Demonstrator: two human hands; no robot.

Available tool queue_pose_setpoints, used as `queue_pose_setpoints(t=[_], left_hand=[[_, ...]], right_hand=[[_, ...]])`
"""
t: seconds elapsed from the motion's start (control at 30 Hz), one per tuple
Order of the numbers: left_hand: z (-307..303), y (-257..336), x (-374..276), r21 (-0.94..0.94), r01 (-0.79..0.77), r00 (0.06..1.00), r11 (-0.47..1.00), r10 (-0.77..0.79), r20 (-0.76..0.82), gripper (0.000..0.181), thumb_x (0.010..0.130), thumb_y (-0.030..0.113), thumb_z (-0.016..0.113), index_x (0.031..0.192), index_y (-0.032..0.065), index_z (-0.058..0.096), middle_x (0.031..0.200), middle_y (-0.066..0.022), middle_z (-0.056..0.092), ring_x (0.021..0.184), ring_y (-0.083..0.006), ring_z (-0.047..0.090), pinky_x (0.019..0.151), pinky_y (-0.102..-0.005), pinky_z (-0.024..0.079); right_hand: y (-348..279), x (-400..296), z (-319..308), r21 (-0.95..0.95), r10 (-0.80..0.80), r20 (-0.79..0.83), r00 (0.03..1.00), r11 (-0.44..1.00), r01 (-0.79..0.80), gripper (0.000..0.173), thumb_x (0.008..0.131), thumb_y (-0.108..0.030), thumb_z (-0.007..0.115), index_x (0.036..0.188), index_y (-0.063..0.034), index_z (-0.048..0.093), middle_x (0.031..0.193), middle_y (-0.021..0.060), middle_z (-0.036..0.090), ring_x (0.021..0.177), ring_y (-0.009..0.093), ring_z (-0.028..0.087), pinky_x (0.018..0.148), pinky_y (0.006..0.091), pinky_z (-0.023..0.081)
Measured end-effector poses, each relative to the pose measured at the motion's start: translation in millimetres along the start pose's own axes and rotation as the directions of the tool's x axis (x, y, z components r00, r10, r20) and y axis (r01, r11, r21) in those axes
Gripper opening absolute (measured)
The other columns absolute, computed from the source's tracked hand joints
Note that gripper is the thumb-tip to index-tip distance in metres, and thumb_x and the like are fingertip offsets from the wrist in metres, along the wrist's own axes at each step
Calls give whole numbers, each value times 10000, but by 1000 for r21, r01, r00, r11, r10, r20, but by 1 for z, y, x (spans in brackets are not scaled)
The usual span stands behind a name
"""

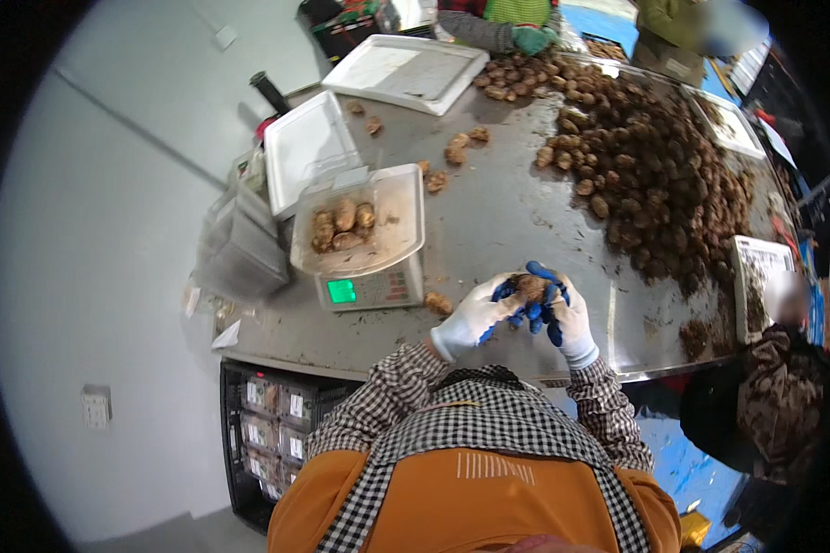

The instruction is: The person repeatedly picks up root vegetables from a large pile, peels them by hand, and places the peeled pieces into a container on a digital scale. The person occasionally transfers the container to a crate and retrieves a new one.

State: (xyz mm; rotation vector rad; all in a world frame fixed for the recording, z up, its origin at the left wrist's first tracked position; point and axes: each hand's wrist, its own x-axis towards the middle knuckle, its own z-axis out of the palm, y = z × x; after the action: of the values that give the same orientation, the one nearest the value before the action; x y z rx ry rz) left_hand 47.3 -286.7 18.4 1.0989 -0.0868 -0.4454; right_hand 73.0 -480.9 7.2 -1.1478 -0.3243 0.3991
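Observation:
My left hand (pixel 481 314), in a white glove with blue coated fingers, grips one side of a brown, hairy tuber (pixel 530 287). On its other side is my right hand (pixel 571 316), gloved alike, with its fingers around the tuber. Both hands are above the near part of a metal table (pixel 498 228). To the left stands a digital scale (pixel 373 290) with a lit green display. A clear plastic container (pixel 304 238) holding several tubers (pixel 346 216) rests on the scale's pan (pixel 404 211). One loose tuber (pixel 438 303) lies between the scale and my left hand.
A large heap of tubers (pixel 653 176) covers the table's right side. White trays (pixel 404 72) stand at the back and sides. Stacked clear containers (pixel 242 245) are at left; a black crate (pixel 232 442) with packed boxes sits below. Other people work across and at right.

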Motion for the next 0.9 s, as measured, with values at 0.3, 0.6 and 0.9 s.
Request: queue_pose_setpoints(t=[0.3,0.6,0.9], left_hand=[[16,24,-11,653,-253,916,714,394,-76,472,943,317,630,1251,-20,512,1054,-70,619,900,-116,582,777,-284,491],[25,29,-12,857,-277,834,434,552,-9,514,892,279,686,1249,-48,514,1046,-217,635,949,-320,651,837,-373,511],[30,28,-8,893,-333,754,303,654,60,139,925,107,600,973,-14,553,830,-158,597,715,-231,609,635,-336,486]], right_hand=[[-11,-3,18,-30,-1,-113,994,1000,-2,432,988,-272,530,1279,47,516,1179,76,603,986,131,568,864,268,462],[1,-9,18,26,107,-18,994,994,-106,557,942,-482,568,1225,-4,525,983,8,588,848,89,537,745,237,454],[2,-16,33,-247,-125,-140,982,965,87,552,942,-458,588,1221,17,556,993,54,627,873,131,572,785,281,474]])
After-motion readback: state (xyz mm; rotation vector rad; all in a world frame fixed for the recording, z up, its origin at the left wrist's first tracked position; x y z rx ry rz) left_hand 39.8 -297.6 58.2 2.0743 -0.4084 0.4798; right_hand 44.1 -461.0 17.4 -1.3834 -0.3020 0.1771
